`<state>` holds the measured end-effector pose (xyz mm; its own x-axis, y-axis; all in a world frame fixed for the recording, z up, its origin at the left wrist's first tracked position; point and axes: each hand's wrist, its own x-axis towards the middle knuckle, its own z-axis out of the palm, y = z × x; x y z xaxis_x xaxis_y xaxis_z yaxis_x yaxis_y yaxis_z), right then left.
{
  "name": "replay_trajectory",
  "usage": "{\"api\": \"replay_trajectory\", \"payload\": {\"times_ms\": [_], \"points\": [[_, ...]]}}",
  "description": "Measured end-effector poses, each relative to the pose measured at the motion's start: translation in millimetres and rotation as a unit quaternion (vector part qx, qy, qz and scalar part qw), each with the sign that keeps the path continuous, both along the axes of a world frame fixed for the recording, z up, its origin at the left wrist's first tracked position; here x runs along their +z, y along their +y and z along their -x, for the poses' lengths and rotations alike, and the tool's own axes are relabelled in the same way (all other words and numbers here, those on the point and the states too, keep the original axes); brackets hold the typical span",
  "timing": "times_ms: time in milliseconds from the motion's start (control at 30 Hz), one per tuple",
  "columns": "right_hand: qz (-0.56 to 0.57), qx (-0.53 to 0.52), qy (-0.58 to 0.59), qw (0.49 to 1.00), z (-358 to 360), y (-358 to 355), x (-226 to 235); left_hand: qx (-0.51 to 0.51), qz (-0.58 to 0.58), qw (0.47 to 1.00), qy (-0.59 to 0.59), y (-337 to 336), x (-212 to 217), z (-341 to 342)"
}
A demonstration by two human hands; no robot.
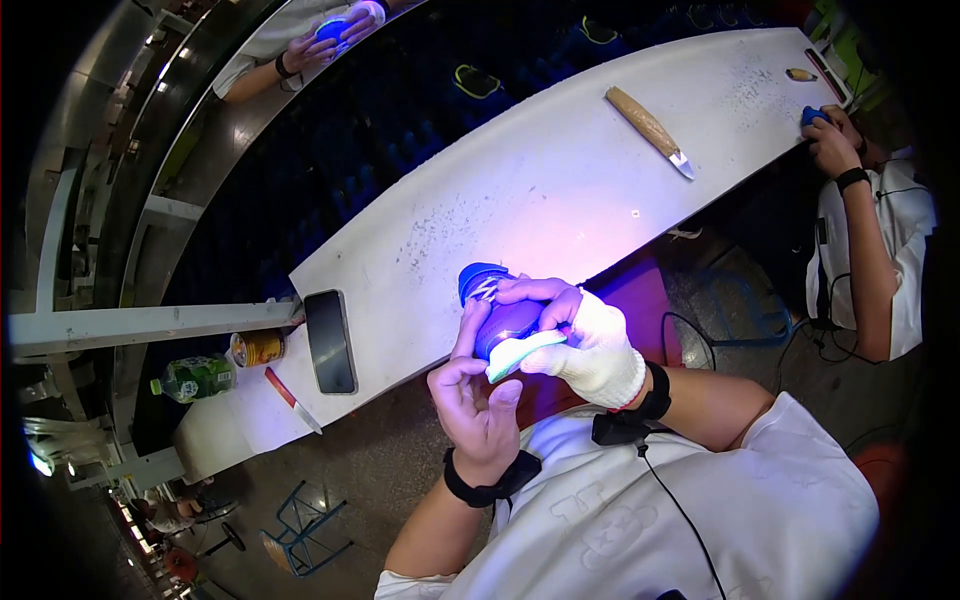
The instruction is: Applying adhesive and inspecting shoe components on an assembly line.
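Observation:
A small blue-purple shoe [508, 322] with pale lacing is between my hands, above the near edge of the white table, lit by bluish-violet light. My left hand [474, 410] grips it from the left, its fingers along the shoe's side. My right hand [592, 345] wears a white knit glove with bare fingertips showing. Its fingers reach over the shoe's top, and its thumb pinches a pale greenish-white, soft-looking piece [522, 350] against the shoe's near end. Whether that piece is a cloth or a sponge, I cannot tell. My fingers partly hide the shoe.
On the white table [400, 215] lie a wide-handled knife [650, 130], a phone [330, 342], a red-handled knife [292, 400], a can [257, 348] and a green-labelled bottle [195, 378]. Co-workers' hands [835, 140] hold blue items at right and upper left. A blue-framed stool [303, 530] stands below.

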<state>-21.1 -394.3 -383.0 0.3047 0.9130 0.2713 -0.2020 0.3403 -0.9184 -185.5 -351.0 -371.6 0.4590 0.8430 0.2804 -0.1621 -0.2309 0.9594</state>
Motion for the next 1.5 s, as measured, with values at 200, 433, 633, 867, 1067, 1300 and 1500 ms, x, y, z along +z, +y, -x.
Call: {"api": "replay_trajectory", "payload": {"times_ms": [200, 433, 633, 867, 1067, 1300, 1500], "points": [[-0.016, -0.021, -0.035, 0.999, 7, -4, -7, 0.061, 0.027, 0.998, -0.008, -11, -9, 2], [-0.039, -0.029, -0.127, 0.991, -4, -3, -5, 0.023, 0.063, 0.996, -0.055, -1, 1, 11], [-0.118, -0.047, -0.287, 0.949, -18, 4, -7, -0.026, -0.126, 0.975, 0.180, 13, 15, 20], [-0.114, -0.045, -0.395, 0.911, -12, 6, -36, 0.031, -0.009, 0.984, 0.178, 18, 27, 45], [-0.153, -0.031, -0.429, 0.890, -22, 26, -36, -0.079, -0.180, 0.944, 0.263, 45, 21, 51], [-0.192, -0.022, -0.413, 0.890, -28, 51, -50, -0.058, -0.165, 0.954, 0.242, 39, 12, 61], [-0.190, -0.005, -0.393, 0.900, -4, 60, -65, -0.062, -0.146, 0.950, 0.270, 39, 10, 76]]}}
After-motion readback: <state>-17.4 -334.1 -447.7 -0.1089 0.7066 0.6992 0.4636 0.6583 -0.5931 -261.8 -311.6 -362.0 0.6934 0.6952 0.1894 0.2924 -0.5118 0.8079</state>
